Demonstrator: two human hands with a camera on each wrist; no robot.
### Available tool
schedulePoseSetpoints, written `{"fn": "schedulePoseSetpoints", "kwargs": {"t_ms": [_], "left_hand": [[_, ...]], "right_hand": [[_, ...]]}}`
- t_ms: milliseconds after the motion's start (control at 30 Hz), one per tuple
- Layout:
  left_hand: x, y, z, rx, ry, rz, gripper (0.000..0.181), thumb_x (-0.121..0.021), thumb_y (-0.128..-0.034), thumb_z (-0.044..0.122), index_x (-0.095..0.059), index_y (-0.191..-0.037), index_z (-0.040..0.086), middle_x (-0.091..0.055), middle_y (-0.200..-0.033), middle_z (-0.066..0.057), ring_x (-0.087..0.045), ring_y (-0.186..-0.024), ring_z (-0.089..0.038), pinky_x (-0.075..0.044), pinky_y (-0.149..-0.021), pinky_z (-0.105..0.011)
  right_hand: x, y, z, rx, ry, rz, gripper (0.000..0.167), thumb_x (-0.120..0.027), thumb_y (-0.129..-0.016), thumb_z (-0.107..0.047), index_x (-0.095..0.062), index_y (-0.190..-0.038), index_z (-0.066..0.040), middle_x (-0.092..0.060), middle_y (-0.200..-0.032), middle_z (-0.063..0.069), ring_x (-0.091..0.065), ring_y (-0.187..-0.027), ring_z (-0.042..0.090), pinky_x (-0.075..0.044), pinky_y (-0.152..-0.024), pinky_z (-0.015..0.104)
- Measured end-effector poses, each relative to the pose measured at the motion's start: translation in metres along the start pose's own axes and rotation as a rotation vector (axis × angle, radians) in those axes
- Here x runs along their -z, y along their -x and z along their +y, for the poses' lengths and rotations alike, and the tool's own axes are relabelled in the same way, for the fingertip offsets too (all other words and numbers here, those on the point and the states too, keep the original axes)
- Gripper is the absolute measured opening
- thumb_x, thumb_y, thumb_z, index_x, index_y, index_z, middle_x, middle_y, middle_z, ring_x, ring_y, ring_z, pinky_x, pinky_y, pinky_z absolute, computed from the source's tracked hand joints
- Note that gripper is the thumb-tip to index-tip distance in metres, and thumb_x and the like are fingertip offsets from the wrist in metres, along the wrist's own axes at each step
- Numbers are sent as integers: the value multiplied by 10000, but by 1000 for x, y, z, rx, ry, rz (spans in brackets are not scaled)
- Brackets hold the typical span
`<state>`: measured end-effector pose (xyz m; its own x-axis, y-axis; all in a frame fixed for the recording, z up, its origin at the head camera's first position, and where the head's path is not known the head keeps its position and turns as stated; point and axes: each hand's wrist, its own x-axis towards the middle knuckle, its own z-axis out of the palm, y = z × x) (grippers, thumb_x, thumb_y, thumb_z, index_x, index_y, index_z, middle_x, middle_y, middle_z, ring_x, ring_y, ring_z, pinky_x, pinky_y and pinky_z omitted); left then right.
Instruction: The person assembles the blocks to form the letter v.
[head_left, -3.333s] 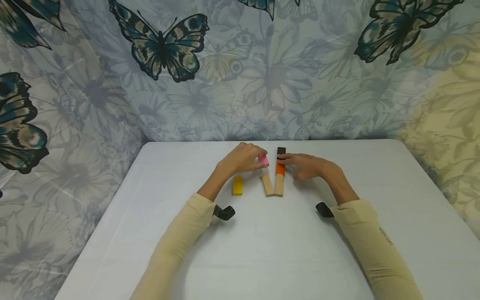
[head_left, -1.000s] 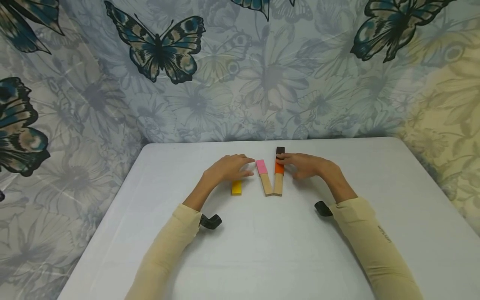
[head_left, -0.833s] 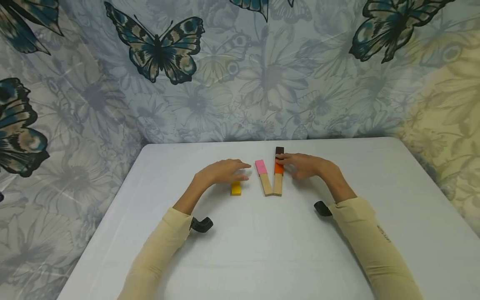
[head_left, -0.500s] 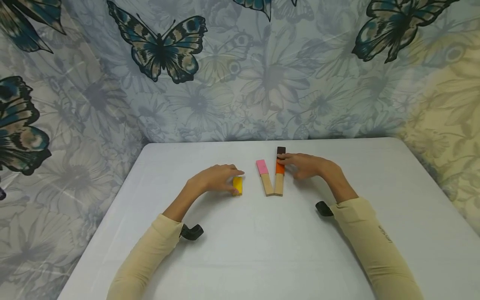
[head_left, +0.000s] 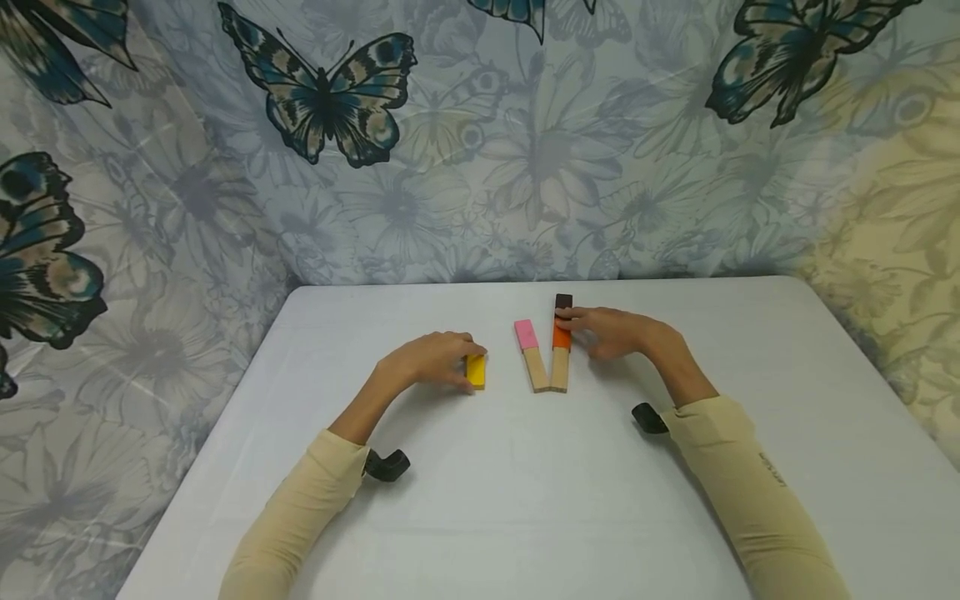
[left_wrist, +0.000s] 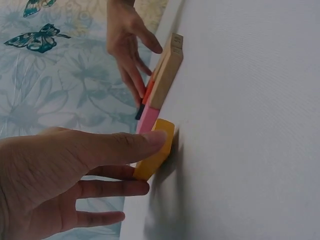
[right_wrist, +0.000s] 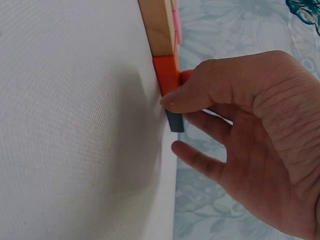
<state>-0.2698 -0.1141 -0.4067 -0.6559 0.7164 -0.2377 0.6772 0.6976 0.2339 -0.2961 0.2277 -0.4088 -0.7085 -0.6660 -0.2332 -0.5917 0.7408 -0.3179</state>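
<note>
My left hand (head_left: pixel 431 360) pinches a small yellow block (head_left: pixel 476 373) between thumb and fingers; in the left wrist view the thumb (left_wrist: pixel 156 141) lies on one face of it. Right of it, a pink block (head_left: pixel 526 334) meets the far end of a slanted plain wooden block (head_left: pixel 536 371). A second wooden block (head_left: pixel 559 371) touches its near end, forming a narrow V. Beyond this stand an orange block (head_left: pixel 562 336) and a black block (head_left: pixel 564 302) in line. My right hand (head_left: pixel 611 331) holds the orange block, thumb and index near where it meets the black one.
All the blocks lie on a white-covered table (head_left: pixel 510 500), towards its far edge. A butterfly-patterned cloth (head_left: pixel 555 167) hangs behind and on the left. Black wrist-camera mounts (head_left: pixel 387 465) stick out from both sleeves.
Earlier my left hand held the pink block; it let go with that block at the slanted wooden one, moved left and nearer, and took hold of the yellow block. The right hand stays put.
</note>
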Motion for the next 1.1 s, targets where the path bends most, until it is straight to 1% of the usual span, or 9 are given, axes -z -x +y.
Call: {"fn": "schedulePoseSetpoints", "kwargs": {"t_ms": [67, 133, 267, 400, 567, 700, 833, 1000, 1100], "left_hand": [[3, 1, -1, 11, 19, -2, 637, -834, -906, 352, -622, -1449, 98, -676, -1340, -66, -648, -1159, -208, -543, -1072, -390], [8, 1, -3, 15, 35, 10, 632, -827, -913, 354, -620, -1451, 95, -677, -1341, -65, -654, -1172, -217, -545, -1070, -396], [21, -4, -4, 7, 51, 58, 612, -798, -939, 343, -609, -1462, 88, -684, -1336, -60, -667, -1204, -245, -547, -1069, -406], [34, -16, -3, -5, 83, 103, 590, -777, -955, 310, -602, -1469, 80, -684, -1351, -71, -658, -1248, -286, -538, -1080, -420], [45, -38, -2, -10, 134, 156, 588, -780, -949, 306, -608, -1462, 76, -683, -1367, -91, -646, -1272, -319, -535, -1079, -429], [44, -61, -10, -34, 153, 222, 579, -770, -957, 304, -610, -1456, 58, -693, -1363, -114, -649, -1269, -327, -529, -1091, -432], [39, -81, -20, -22, 175, 265, 576, -758, -962, 315, -613, -1449, 44, -695, -1379, -124, -655, -1257, -318, -533, -1085, -442], [32, -104, -32, 1, 202, 292, 553, -752, -963, 324, -635, -1425, 42, -699, -1381, -115, -663, -1232, -293, -545, -1069, -421], [28, -115, -36, 11, 211, 289, 539, -758, -959, 309, -646, -1410, 36, -700, -1382, -116, -665, -1230, -288, -543, -1077, -414]], "right_hand": [[0, -2, 0, 7, 4, -3, 725, -627, -848, 78, -451, -1550, 38, -354, -1668, 269, -363, -1527, 507, -383, -1197, 641], [1, -2, -1, 8, 6, -6, 729, -629, -852, 70, -441, -1556, 38, -344, -1673, 266, -356, -1531, 506, -376, -1203, 641], [1, -3, 0, 8, 2, -7, 738, -628, -851, 69, -431, -1561, 38, -341, -1672, 274, -355, -1528, 513, -374, -1201, 646], [0, -3, 0, -6, -2, -12, 745, -626, -851, 68, -429, -1568, 22, -346, -1667, 281, -355, -1528, 516, -376, -1197, 652], [-1, -3, 2, -7, 2, -17, 733, -630, -861, 58, -431, -1566, 24, -349, -1665, 284, -354, -1530, 511, -376, -1199, 649], [-2, -3, 3, 8, 2, -22, 724, -633, -866, 56, -430, -1560, 43, -341, -1669, 282, -344, -1535, 511, -367, -1208, 644], [-1, -3, 2, 22, -8, -26, 732, -626, -859, 64, -422, -1561, 52, -330, -1672, 287, -337, -1536, 516, -358, -1212, 647], [0, -3, 1, 1, -18, -31, 742, -630, -861, 67, -412, -1570, 41, -311, -1688, 268, -321, -1550, 501, -350, -1222, 642], [-1, -3, 1, -3, -29, -38, 746, -633, -868, 63, -403, -1577, 38, -303, -1692, 265, -310, -1557, 496, -339, -1228, 644]]}}
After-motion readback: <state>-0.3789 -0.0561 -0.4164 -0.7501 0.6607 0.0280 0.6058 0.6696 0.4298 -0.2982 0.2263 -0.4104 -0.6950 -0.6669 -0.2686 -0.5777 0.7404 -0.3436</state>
